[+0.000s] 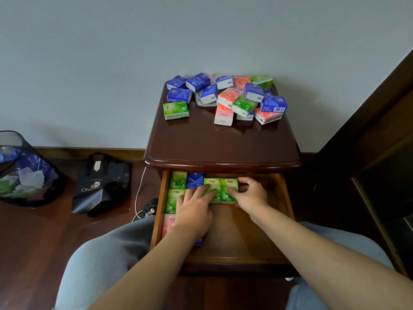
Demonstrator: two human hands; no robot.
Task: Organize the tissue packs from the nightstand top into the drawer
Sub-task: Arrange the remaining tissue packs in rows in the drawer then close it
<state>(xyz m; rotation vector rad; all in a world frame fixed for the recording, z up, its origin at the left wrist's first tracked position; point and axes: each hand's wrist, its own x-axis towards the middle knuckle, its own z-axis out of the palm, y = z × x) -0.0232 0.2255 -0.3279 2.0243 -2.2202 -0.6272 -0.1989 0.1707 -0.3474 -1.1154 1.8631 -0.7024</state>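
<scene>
Several blue, green and pink tissue packs [225, 95] lie in a loose heap at the back of the dark wooden nightstand top [221, 142]. Below it the drawer [257, 231] stands pulled out. Green, blue and pink packs line its left side. Two green packs [221, 189] sit side by side at the drawer's back middle. My left hand [196, 209] rests flat with its fingers on the left one of the pair. My right hand [250, 193] grips the right one of the pair [230, 190] from its right side, thumb on top.
A mesh waste bin [24, 171] and a dark paper bag [100, 186] stand on the wooden floor to the left. A white cable [137, 195] hangs beside the nightstand. Dark furniture [380, 153] rises on the right. My knees flank the drawer.
</scene>
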